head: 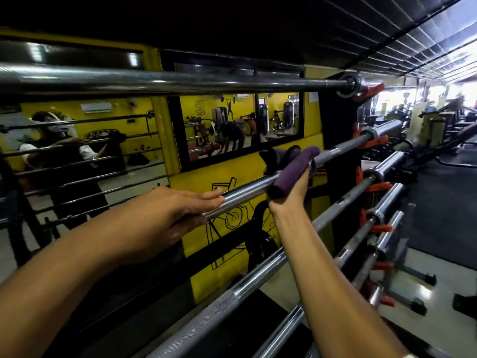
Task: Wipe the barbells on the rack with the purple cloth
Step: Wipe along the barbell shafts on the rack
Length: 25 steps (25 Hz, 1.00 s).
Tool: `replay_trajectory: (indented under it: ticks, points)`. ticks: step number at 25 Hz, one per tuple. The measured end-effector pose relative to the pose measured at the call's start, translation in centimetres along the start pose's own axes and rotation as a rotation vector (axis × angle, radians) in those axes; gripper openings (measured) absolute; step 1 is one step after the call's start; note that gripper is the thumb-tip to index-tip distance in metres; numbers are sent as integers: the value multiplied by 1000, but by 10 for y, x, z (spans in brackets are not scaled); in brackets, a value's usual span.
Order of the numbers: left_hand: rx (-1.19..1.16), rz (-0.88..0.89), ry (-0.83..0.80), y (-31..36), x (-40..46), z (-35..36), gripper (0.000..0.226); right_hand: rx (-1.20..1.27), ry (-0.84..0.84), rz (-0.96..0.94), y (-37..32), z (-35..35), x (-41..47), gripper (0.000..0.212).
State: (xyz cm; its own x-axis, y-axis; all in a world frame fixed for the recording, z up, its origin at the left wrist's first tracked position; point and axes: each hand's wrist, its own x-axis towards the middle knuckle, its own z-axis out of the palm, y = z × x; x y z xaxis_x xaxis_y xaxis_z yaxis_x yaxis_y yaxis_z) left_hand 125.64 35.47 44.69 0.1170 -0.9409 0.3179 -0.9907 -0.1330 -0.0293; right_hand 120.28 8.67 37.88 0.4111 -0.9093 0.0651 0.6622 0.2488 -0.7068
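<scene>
The left hand (165, 218) grips the long chromed steel barbell (247, 188) on the rack, steadying it; heavy, rigid, probably slick. Just beyond, the right hand (291, 187) clasps the soft purple cloth (294, 171) around that barbell's shaft.

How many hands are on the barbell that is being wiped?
2. The left hand holds the barbell bare; the right hand, further right, holds the purple cloth over it.

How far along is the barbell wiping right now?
Nothing shows as finished. In hand: the right hand wraps the purple cloth round the second chrome barbell, which the left hand steadies. The top barbell and lower barbells can't be judged.
</scene>
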Motion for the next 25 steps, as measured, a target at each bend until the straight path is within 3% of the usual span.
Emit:
replay_trajectory:
  ticks: [2,4,8,12,14,19,22,25]
  points:
    - [32,-13,-7,1,0,1,50,-101,-153,-89,-7,6,-1,57]
    - [47,-14,-9,2,-1,0,51,-120,-186,-19,-3,-1,-6,68]
    - [79,-17,-11,11,-1,-4,49,-240,-79,104,0,-41,-20,50]
    - [129,-19,-32,13,-24,-18,46,69,-134,207,0,-47,-40,64]
    - [121,-35,-46,4,-62,-29,49,107,-120,173,-5,-24,-43,72]
    - [122,-118,91,4,-120,-36,70,141,-77,77,-5,42,-75,36]
    - [108,-106,140,3,-119,-32,67,242,-106,283,32,59,-119,48]
    - [127,-119,129,2,-119,-33,62,93,-57,315,43,59,-140,58]
